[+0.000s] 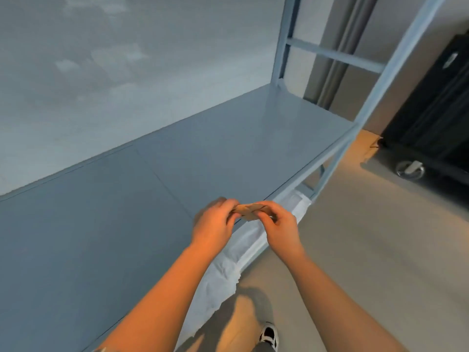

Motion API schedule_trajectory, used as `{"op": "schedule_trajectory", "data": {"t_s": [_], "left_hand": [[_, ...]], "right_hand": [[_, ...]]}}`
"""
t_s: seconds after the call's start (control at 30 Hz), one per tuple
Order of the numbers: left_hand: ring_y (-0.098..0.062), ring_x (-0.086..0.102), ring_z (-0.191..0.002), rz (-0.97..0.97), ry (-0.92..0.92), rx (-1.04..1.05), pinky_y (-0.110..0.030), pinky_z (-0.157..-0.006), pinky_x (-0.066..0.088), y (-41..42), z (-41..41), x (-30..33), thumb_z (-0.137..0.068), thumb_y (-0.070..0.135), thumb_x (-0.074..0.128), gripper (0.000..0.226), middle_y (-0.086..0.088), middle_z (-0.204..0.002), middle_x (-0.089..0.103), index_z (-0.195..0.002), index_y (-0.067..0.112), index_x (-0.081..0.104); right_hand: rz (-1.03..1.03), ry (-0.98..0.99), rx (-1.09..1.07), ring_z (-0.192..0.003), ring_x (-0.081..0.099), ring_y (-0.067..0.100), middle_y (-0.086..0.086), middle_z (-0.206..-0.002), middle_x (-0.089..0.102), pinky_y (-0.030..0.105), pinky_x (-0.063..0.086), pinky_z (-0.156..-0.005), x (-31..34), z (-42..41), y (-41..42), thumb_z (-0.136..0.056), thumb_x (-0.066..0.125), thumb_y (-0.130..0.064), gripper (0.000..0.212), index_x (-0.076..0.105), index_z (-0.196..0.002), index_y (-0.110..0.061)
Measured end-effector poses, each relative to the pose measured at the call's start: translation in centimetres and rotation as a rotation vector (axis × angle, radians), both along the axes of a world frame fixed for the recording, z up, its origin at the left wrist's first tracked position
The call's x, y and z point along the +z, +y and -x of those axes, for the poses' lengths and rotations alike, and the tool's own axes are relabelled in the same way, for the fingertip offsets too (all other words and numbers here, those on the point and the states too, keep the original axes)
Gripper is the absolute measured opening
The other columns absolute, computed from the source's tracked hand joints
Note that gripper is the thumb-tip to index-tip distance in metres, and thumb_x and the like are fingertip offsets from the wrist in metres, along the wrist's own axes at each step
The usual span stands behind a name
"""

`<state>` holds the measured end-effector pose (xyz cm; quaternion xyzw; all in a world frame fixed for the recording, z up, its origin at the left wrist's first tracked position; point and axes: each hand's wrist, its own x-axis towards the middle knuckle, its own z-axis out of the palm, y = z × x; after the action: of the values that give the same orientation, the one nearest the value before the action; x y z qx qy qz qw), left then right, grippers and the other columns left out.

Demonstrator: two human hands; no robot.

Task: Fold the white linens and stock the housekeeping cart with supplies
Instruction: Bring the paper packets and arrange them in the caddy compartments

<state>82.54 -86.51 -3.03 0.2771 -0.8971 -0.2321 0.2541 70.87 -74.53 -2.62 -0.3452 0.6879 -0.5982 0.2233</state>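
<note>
Over the front edge of a grey-blue metal shelf (228, 138), my left hand (214, 223) and my right hand (280, 228) hold a small flat brown item (247, 210) between them; it looks like paper or card. Each hand pinches one end of it with curled fingers. White linen (225, 273) lies below the shelf's front edge, on a lower level, and only a strip of it shows. At the far right stands a black cart (436, 118) on a caster wheel (409, 169).
The shelf unit's pale blue uprights (396, 62) rise at the right. A light wall backs the shelf. Beige floor (368, 237) spreads to the right, with a tan patch near the cart. My legs and one shoe (269, 335) show at the bottom.
</note>
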Motion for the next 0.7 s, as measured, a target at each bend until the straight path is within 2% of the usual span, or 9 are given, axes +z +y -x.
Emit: {"op": "schedule_trajectory", "data": {"t_s": [0.17, 0.3, 0.33, 0.43, 0.7], "left_hand": [[-0.015, 0.056, -0.084, 0.011, 0.034, -0.22, -0.032, -0.066, 0.045, 4.4, 10.1, 0.9, -0.09, 0.022, 0.06, 0.009, 0.009, -0.092, 0.062, -0.098, 0.024, 0.063], [-0.016, 0.057, -0.08, -0.042, 0.08, -0.339, -0.034, -0.064, 0.046, 9.0, 18.0, 1.0, -0.089, 0.02, 0.063, 0.008, 0.009, -0.09, 0.062, -0.096, 0.023, 0.062], [-0.016, 0.056, -0.08, -0.043, 0.085, -0.366, -0.034, -0.063, 0.047, 10.2, 20.1, 0.9, -0.088, 0.022, 0.063, 0.007, 0.009, -0.09, 0.062, -0.095, 0.023, 0.062], [-0.014, 0.057, -0.082, -0.046, 0.1, -0.459, -0.032, -0.062, 0.046, 14.0, 26.9, 0.5, -0.088, 0.026, 0.063, 0.008, 0.009, -0.09, 0.063, -0.095, 0.023, 0.062], [-0.016, 0.058, -0.08, -0.085, 0.175, -0.615, -0.028, -0.062, 0.041, 24.7, 45.0, 1.7, -0.086, 0.021, 0.067, 0.009, 0.008, -0.09, 0.063, -0.094, 0.018, 0.063]], "right_hand": [[0.086, -0.078, -0.263, -0.085, 0.071, 0.022, 0.003, -0.087, 0.075, 0.025, 0.053, -0.081, 0.9, 6.5, 6.5, -0.091, 0.051, 0.003, 0.023, 0.069, -0.092, -0.012], [0.071, -0.066, -0.487, -0.08, 0.068, 0.006, -0.009, -0.08, 0.073, 0.014, 0.048, -0.071, 0.3, 12.3, 11.6, -0.089, 0.057, -0.002, 0.027, 0.069, -0.086, -0.026], [0.076, -0.069, -0.541, -0.079, 0.067, 0.006, -0.01, -0.079, 0.072, 0.015, 0.048, -0.07, 0.1, 13.9, 12.9, -0.089, 0.058, -0.003, 0.029, 0.068, -0.084, -0.029], [0.084, -0.096, -0.67, -0.082, 0.067, 0.014, -0.006, -0.08, 0.072, 0.033, 0.054, -0.079, -0.4, 19.4, 17.1, -0.088, 0.059, -0.004, 0.03, 0.068, -0.081, -0.032], [0.097, -0.051, -0.853, -0.077, 0.064, 0.014, -0.007, -0.075, 0.07, 0.046, 0.053, -0.083, 0.9, 35.6, 28.0, -0.088, 0.06, -0.002, 0.026, 0.066, -0.082, -0.027]]}}
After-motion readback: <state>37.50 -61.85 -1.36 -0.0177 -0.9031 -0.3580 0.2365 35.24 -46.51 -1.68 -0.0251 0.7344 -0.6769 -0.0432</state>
